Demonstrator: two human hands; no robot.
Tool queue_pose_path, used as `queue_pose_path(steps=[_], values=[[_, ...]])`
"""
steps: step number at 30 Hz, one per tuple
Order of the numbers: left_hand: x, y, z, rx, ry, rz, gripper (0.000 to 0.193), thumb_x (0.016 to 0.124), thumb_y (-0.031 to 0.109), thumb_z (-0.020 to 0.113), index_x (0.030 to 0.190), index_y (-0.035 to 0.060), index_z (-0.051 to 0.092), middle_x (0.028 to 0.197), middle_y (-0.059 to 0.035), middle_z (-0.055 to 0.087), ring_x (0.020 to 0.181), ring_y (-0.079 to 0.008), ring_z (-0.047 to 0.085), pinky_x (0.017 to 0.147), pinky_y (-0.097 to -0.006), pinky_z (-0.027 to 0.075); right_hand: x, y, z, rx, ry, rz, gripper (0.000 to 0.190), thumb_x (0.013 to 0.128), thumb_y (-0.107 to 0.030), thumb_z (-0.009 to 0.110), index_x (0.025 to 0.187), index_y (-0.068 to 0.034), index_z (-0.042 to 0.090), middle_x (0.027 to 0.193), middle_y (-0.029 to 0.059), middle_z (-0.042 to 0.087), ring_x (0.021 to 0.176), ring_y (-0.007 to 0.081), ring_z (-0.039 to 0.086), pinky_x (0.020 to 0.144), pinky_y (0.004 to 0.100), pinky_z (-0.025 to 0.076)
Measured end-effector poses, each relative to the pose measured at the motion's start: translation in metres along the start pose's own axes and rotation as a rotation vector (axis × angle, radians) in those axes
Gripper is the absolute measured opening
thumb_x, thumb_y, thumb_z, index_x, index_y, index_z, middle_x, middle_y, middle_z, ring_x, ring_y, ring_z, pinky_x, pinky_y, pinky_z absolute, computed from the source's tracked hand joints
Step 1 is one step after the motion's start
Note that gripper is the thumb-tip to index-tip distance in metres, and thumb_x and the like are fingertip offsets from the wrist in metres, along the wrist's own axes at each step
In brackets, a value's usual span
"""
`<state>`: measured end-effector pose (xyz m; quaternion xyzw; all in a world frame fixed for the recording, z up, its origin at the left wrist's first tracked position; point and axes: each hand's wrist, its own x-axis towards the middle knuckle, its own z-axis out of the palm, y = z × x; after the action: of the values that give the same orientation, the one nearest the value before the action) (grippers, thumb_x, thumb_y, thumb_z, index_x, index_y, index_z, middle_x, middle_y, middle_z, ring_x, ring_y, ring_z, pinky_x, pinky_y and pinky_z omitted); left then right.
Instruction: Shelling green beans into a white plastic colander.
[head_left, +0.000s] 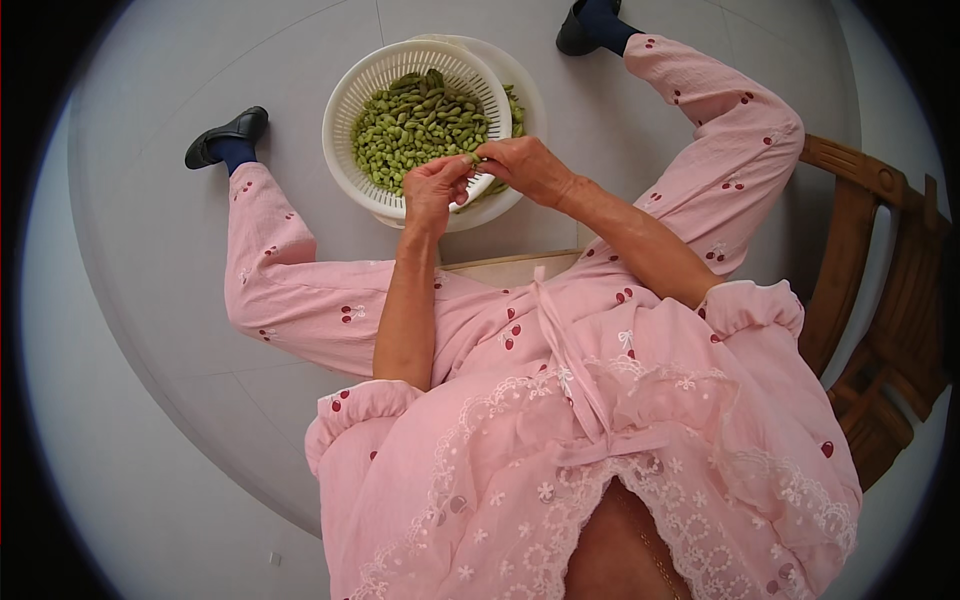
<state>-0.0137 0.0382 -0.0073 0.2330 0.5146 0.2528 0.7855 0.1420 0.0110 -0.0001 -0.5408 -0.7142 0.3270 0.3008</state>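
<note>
Between the fingertips of both hands is a small green bean pod (474, 158). My left hand (435, 186) pinches it from the left, and my right hand (527, 166) grips its other end. Both hands are over the near right rim of a round white slotted plastic colander (336, 139). Inside it lie loose shelled green beans (386, 154), mostly toward the near left, and darker whole pods (427, 88) toward the far side. My fingers hide part of the pod and of the colander's rim.
A wider pale basin (534, 97) sits beneath the colander, with more green pods (516, 112) showing at its right. My legs in pink trousers spread on either side. A wooden chair (840, 255) stands to the right. Grey tiled floor (180, 247) surrounds everything.
</note>
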Motion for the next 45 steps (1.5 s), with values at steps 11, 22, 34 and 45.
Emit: queue_pose_path(steps=[11,22,34,45], values=[[-0.006,-0.004,0.006,-0.039,0.033,-0.034,0.009,0.069,0.006,0.058,0.067,-0.0026,0.057,0.055,-0.0048,0.052,0.039,-0.0057,0.04,0.031,-0.0176,0.03,-0.006,0.006,0.001,-0.3,-0.12,-0.13,0.005,0.065,-0.005,0.049,0.064,-0.003,0.044,0.059,0.0103,0.052,0.057,0.0254,0.056,0.05,0.0333,0.044],[-0.012,-0.005,0.02,-0.076,0.189,0.094,0.006,0.066,0.002,0.056,0.061,-0.002,0.055,0.051,-0.0039,0.05,0.035,-0.0058,0.038,0.028,-0.019,0.028,-0.006,-0.006,-0.001,-0.106,-0.031,0.017,0.008,0.067,-0.007,0.057,0.071,-0.001,0.054,0.059,0.0144,0.054,0.054,0.0254,0.054,0.049,0.031,0.043],[-0.01,-0.007,0.014,-0.165,0.11,0.01,0.009,0.067,0.004,0.055,0.059,0.0027,0.051,0.05,-0.001,0.045,0.034,-0.0053,0.034,0.029,-0.0191,0.027,-0.003,-0.011,-0.01,0.807,-0.098,0.671,0.016,0.075,-0.011,0.054,0.071,0.004,0.057,0.06,0.0069,0.057,0.049,0.0096,0.055,0.046,0.02,0.048],[-0.006,-0.012,0.024,0.646,0.37,0.744,0.013,0.063,0.005,0.056,0.075,0.0012,0.056,0.061,-0.0042,0.05,0.044,-0.0086,0.041,0.042,-0.021,0.037,-0.001,-0.002,-0.003,0.866,-0.135,0.696,0.015,0.077,-0.013,0.053,0.076,0.001,0.058,0.062,0.0053,0.057,0.052,0.0079,0.054,0.046,0.0187,0.046]])
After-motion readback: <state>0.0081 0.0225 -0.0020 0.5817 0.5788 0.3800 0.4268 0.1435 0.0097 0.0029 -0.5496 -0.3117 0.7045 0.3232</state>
